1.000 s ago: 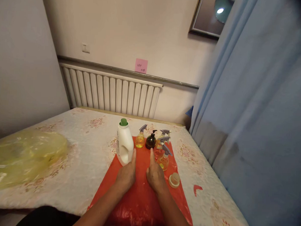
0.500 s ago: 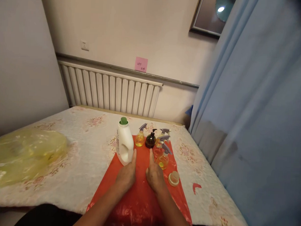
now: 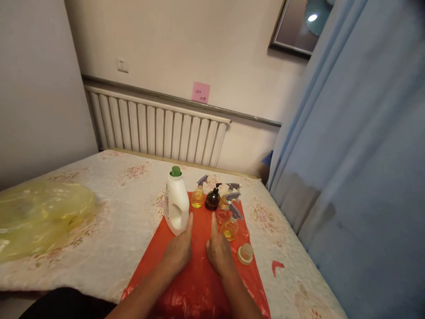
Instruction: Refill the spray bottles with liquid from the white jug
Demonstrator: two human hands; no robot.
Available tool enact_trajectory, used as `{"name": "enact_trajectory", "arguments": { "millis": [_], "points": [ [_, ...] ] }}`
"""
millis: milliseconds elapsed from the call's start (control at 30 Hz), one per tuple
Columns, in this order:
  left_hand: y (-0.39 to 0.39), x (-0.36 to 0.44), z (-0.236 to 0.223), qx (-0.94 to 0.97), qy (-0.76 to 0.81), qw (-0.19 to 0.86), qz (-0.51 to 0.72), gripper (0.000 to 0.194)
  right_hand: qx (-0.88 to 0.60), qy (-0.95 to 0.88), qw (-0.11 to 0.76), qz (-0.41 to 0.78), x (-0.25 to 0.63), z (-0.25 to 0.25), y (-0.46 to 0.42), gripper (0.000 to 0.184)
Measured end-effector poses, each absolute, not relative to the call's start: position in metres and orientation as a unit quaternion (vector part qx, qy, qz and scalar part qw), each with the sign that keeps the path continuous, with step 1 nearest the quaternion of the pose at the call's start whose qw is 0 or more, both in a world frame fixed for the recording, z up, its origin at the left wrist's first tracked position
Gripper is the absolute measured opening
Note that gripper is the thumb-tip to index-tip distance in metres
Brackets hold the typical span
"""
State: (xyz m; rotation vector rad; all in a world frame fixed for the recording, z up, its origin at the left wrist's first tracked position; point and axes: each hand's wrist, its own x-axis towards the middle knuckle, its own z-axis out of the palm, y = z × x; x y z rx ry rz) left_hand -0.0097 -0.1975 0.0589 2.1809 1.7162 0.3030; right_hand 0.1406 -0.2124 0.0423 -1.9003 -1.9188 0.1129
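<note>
Above a red plastic bag (image 3: 194,280) spread flat, my left hand (image 3: 178,247) and my right hand (image 3: 217,249) are held apart. Each has a finger stretched forward and holds nothing; the other fingers look curled. Just beyond my left hand stands a white jug-like bottle (image 3: 176,200) with a green spout at its neck. Ahead, at the bag's far edge, are a spray bottle (image 3: 197,199) with yellow liquid and a dark pump bottle (image 3: 213,200). Beside my right fingertips several spray bottles cluster, the nearest a clear one (image 3: 229,229). A pale cap (image 3: 245,253) lies right of my right hand.
A crumpled yellow plastic bag (image 3: 39,218) lies on the floral cloth (image 3: 122,235) at left. A red scrap (image 3: 277,268) rests at right. Behind the table are a radiator (image 3: 157,129) and a wall with a pink note (image 3: 201,92). A blue curtain (image 3: 355,160) hangs along the right.
The view has shifted very slightly. Both hands keep the same pose, and the bottles have not moved on the bag.
</note>
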Motion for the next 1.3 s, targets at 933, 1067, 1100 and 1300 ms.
{"name": "enact_trajectory", "arguments": {
  "millis": [933,1067,1100,1300],
  "points": [
    [-0.198,-0.01,0.057,0.779,0.596,0.163,0.101,0.082,-0.689,-0.69,0.216,0.055,0.139,0.034,-0.212,0.086],
    [-0.197,-0.01,0.057,0.773,0.601,0.179,0.096,0.081,-0.686,-0.692,0.218,0.052,0.14,0.032,-0.212,0.086],
    [-0.198,-0.01,0.057,0.773,0.6,0.18,0.1,0.081,-0.687,-0.691,0.216,0.052,0.139,0.032,-0.213,0.085],
    [-0.199,-0.011,0.053,0.772,0.597,0.184,0.115,0.083,-0.702,-0.682,0.192,0.062,0.137,0.035,-0.213,0.086]
  ]
}}
